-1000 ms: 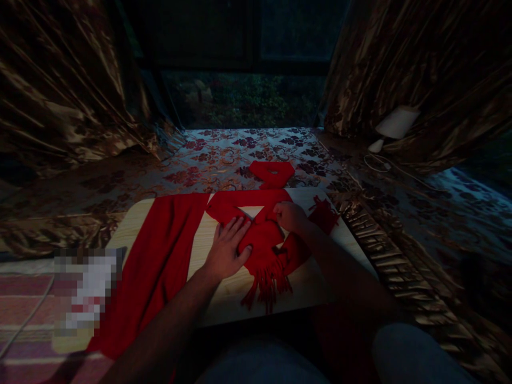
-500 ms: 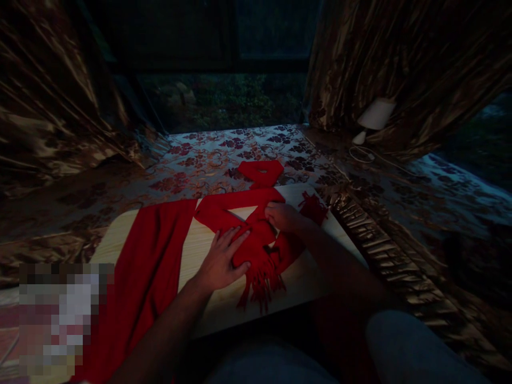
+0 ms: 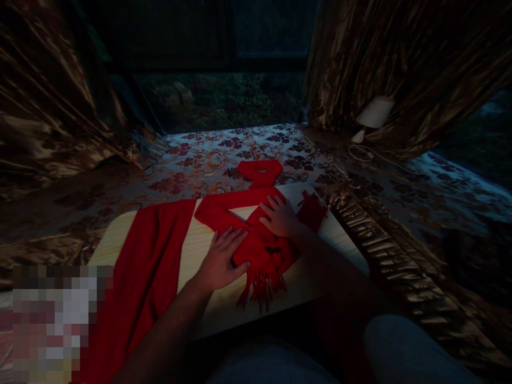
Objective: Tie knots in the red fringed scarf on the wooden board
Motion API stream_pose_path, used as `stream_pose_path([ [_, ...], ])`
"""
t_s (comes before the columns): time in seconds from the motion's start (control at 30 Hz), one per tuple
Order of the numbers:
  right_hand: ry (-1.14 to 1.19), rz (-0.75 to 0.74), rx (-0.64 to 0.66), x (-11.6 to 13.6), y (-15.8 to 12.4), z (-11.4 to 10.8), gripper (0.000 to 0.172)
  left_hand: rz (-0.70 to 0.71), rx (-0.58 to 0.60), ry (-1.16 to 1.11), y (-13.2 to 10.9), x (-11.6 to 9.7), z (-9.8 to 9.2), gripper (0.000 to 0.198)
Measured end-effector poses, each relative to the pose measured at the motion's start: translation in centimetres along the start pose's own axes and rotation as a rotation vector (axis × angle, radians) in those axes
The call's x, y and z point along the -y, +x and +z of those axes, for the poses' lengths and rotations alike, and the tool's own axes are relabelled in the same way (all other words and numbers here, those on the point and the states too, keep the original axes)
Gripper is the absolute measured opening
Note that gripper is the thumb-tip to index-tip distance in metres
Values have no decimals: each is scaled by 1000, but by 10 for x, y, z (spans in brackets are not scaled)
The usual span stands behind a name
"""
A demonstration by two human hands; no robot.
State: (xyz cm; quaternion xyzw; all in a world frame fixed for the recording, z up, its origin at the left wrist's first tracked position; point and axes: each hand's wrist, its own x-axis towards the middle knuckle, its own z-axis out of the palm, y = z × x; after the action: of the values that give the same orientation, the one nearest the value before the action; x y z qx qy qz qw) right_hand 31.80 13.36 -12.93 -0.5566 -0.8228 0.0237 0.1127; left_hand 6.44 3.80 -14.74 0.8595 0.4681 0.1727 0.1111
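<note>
A red fringed scarf (image 3: pixel 236 200) lies in crossing folds on a pale wooden board (image 3: pixel 196 250), and one loop of red cloth reaches past the board's far edge. My left hand (image 3: pixel 222 261) rests with spread fingers on the scarf's left part, left of the fringe. Flat on the upper right folds is my right hand (image 3: pixel 278 216), its fingers apart. One fringed end hangs toward the board's near edge; another end (image 3: pixel 312 210) lies at the right, partly behind my right wrist. A wide red cloth (image 3: pixel 154 256) drapes over the board's left side.
Patterned cloth (image 3: pixel 192 154) covers the surface behind the board. A small white lamp (image 3: pixel 375 113) with a cord stands at the back right. Brown curtains (image 3: pixel 348 64) hang at both sides of a dark window. Gathered fabric trim (image 3: pixel 384 245) runs along the right.
My right hand has opened from a closed grip on the scarf and now lies flat on it. The gap in the folds beneath it is covered. My left hand has stayed in place.
</note>
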Motion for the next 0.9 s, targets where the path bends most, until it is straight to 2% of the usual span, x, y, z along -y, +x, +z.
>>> stream_pose_path([
  [0.07, 8, 48, 122, -3, -1, 9, 62, -12, -14, 0, 0, 0, 1, 76],
  [0.13, 11, 67, 167, -4, 0, 12, 62, -21, -20, -8, 0, -1, 1, 74],
  [0.2, -1, 65, 129, -3, 3, 9, 61, -24, -21, -25, -1, -1, 2, 73],
  [0.27, -4, 66, 16, 0, 7, 4, 58, -27, -36, -62, -2, 0, 2, 73],
  [0.33, 13, 74, -104, 1, 12, -2, 53, -36, -85, -121, -2, 3, 1, 69],
  [0.4, 31, 77, -165, -1, 17, -5, 46, -62, -161, -171, 2, 9, -2, 62],
  [0.5, 32, 56, -154, -10, 24, -7, 33, -151, -234, -149, 15, 21, -9, 55],
  [0.63, -33, -29, -87, -21, 29, -7, 27, -237, -235, -17, 37, 43, -15, 58],
  [0.77, -103, -72, -37, -22, 25, -6, 27, -219, -230, 135, 49, 62, -10, 57],
  [0.9, -136, -43, -18, -21, 21, -7, 31, -186, -227, 218, 52, 70, -7, 58],
])
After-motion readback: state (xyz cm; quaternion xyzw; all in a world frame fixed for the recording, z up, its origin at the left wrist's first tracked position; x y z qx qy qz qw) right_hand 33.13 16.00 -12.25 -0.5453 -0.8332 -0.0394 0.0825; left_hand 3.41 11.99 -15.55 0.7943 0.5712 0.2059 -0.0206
